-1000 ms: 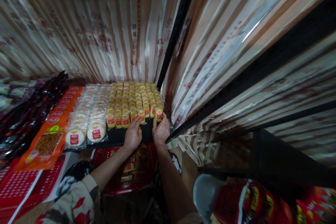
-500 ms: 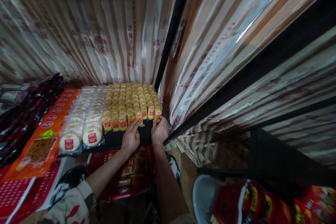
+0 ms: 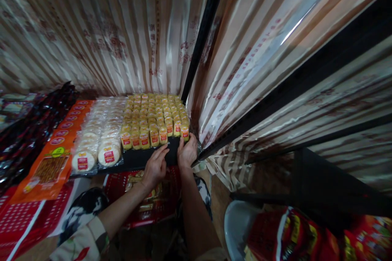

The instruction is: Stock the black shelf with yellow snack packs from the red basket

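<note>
Rows of small yellow wrapped cakes (image 3: 144, 139) with red labels stand packed on a black shelf (image 3: 134, 159). At the front edge, my left hand (image 3: 155, 168) is just below the cakes, fingers stretched out and holding nothing. My right hand (image 3: 187, 153) is at the right corner, thumb and fingers apart, its tips at the bottom of the rightmost front cake (image 3: 184, 131). I cannot tell how firmly it touches that cake. To the left lie two rows of round white wrapped crackers (image 3: 109, 154).
Orange snack packets (image 3: 50, 167) and dark shiny packets (image 3: 33, 130) lie farther left. Beneath the shelf is a red basket (image 3: 114, 183) with gold-wrapped items. Black posts (image 3: 202, 36) and a striped curtain (image 3: 131, 28) border the corner. A pale tub (image 3: 237, 228) and red packages (image 3: 300, 236) are lower right.
My left hand has drawn slightly back and right, away from the front cakes it was touching. My right hand stays at the corner. The view has shifted a little.
</note>
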`<state>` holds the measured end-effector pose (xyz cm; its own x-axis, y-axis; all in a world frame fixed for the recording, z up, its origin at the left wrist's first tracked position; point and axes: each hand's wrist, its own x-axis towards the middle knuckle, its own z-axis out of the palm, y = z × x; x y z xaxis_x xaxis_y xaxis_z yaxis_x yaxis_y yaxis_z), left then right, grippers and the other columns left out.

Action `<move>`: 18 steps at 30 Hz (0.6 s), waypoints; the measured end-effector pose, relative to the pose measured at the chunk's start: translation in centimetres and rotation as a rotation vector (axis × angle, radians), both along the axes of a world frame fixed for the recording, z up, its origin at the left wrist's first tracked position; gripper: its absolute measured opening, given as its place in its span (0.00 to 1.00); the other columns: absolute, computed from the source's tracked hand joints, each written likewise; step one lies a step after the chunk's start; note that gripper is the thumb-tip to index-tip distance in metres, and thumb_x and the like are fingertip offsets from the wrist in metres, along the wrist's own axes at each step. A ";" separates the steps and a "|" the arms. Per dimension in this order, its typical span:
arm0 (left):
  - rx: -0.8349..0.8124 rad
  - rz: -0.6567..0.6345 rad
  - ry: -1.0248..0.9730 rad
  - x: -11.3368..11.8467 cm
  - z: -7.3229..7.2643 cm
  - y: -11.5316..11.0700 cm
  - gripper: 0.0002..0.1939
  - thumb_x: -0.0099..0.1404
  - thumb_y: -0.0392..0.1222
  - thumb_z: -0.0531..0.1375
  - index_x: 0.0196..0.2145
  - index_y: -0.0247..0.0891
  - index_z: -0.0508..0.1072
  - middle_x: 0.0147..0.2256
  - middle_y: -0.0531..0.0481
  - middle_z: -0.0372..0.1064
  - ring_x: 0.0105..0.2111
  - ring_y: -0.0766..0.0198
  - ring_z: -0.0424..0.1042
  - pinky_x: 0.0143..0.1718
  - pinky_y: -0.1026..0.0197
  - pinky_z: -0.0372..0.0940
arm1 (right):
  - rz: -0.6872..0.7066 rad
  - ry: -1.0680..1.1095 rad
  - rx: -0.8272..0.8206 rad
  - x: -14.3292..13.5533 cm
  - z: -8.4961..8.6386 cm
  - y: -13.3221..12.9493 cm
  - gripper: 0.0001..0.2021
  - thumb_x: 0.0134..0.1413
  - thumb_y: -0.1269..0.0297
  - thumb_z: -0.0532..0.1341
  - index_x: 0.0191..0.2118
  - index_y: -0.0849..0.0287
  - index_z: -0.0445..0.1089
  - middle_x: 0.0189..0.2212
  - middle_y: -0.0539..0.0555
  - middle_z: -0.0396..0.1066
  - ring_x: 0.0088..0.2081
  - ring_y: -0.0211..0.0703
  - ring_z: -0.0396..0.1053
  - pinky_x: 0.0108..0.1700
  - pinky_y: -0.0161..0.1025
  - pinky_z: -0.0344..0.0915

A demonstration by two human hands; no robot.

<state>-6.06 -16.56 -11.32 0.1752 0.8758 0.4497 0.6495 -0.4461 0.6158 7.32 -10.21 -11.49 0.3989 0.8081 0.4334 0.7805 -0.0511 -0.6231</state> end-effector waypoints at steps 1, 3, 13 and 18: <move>-0.007 -0.003 0.003 0.0 -0.3 -0.4 0.24 0.57 0.27 0.47 0.51 0.32 0.66 0.54 0.40 0.62 0.54 0.60 0.62 0.56 0.53 0.60 | 0.003 -0.008 -0.003 0.0 0.1 0.0 0.20 0.60 0.58 0.48 0.53 0.65 0.58 0.50 0.63 0.63 0.52 0.50 0.59 0.52 0.45 0.57; -0.025 -0.006 0.001 -0.1 -0.8 -1.1 0.24 0.57 0.26 0.47 0.51 0.33 0.66 0.55 0.41 0.61 0.54 0.61 0.61 0.56 0.53 0.60 | 0.006 -0.027 -0.006 -0.1 0.3 -0.1 0.21 0.60 0.58 0.48 0.54 0.65 0.57 0.51 0.64 0.61 0.54 0.50 0.57 0.53 0.45 0.56; -0.251 0.017 -0.195 2.8 2.2 1.6 0.20 0.63 0.34 0.45 0.50 0.35 0.67 0.56 0.43 0.59 0.56 0.62 0.59 0.59 0.53 0.54 | 0.178 -0.130 0.079 -0.6 -0.2 -2.6 0.18 0.60 0.68 0.47 0.53 0.63 0.61 0.54 0.62 0.59 0.57 0.46 0.53 0.56 0.46 0.56; -0.433 0.128 -0.231 6.0 2.2 5.3 0.18 0.62 0.37 0.49 0.49 0.36 0.68 0.57 0.42 0.58 0.58 0.58 0.57 0.60 0.52 0.51 | 0.209 -0.144 0.013 0.4 -1.5 -2.4 0.19 0.58 0.71 0.48 0.54 0.60 0.62 0.57 0.61 0.55 0.58 0.48 0.51 0.56 0.48 0.57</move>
<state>-0.07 -11.24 -9.10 -0.0069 0.9984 0.0553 0.5075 -0.0442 0.8605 7.68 -12.62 -12.99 0.1572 0.8604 0.4848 0.8542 0.1279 -0.5040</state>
